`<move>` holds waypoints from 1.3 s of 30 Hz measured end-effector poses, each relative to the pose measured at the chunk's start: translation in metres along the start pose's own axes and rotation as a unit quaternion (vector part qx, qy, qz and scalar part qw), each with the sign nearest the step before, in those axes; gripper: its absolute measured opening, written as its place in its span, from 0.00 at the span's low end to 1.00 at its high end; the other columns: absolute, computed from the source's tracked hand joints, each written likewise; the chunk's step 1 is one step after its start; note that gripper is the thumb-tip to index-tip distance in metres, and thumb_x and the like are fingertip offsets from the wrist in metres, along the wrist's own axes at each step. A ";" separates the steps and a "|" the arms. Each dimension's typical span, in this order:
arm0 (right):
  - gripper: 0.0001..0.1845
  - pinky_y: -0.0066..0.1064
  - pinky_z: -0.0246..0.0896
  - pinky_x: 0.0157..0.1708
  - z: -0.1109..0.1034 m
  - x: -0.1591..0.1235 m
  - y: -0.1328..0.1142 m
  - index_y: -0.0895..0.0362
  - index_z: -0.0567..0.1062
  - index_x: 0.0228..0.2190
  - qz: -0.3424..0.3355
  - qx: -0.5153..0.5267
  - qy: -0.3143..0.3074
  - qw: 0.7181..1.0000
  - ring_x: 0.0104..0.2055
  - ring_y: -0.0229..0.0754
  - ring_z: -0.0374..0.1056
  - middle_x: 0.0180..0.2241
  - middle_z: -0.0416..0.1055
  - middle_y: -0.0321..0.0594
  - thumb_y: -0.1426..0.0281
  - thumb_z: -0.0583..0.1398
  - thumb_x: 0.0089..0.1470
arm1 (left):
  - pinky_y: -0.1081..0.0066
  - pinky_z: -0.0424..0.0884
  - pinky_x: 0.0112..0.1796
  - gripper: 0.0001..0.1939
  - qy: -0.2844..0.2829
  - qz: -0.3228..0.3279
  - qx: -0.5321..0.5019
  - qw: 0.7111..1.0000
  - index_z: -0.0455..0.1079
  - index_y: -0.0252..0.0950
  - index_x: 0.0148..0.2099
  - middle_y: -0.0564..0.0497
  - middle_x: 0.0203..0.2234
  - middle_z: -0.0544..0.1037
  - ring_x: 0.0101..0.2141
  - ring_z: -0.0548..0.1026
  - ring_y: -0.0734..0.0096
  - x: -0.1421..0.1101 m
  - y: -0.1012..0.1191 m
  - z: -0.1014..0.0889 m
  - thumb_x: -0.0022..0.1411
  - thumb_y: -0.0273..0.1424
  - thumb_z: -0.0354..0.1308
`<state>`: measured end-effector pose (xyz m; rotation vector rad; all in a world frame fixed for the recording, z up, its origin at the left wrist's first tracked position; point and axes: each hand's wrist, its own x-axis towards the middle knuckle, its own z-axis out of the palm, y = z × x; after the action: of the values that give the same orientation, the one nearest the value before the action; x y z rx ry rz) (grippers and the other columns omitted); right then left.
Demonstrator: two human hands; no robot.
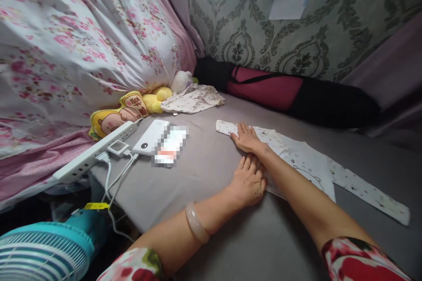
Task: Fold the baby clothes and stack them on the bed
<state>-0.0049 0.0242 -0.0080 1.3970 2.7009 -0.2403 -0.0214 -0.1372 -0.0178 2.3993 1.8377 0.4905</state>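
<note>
A small white long-sleeved top (298, 151) with a bear outline and scattered little prints lies spread on the grey bed sheet (198, 175). My right hand (247, 138) rests palm down across its far-left sleeve, fingers stretched out and pressing on the cloth. Just nearer to me, my left hand (249, 181) lies palm down at the top's left edge, its fingers slightly apart and its thumb mostly hidden. The right forearm crosses over the middle of the top. Toward the lower right stretches the other sleeve (372, 195), laid out flat.
A second printed cloth (196, 99) lies beside yellow and white plush toys (158, 99). At left are a power strip (95, 151) with cables, a white box-like device (153, 138), a blurred-out phone-like item (171, 145) and a teal fan (46, 246). A black-and-red long bag (267, 88) lines the wall.
</note>
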 end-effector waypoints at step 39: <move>0.39 0.42 0.27 0.66 -0.010 -0.048 0.078 0.69 0.47 0.66 0.154 0.141 0.096 0.973 0.70 0.48 0.31 0.69 0.39 0.51 0.54 0.35 0.65 | 0.49 0.57 0.60 0.26 -0.040 -0.003 0.026 0.999 0.58 0.35 0.65 0.36 0.66 0.54 0.65 0.51 0.46 0.000 -0.004 -0.002 0.71 0.40 0.41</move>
<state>0.0864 0.0323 0.0017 1.9898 2.6206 -0.5019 -0.0255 -0.1366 -0.0171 2.4086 1.8453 0.3443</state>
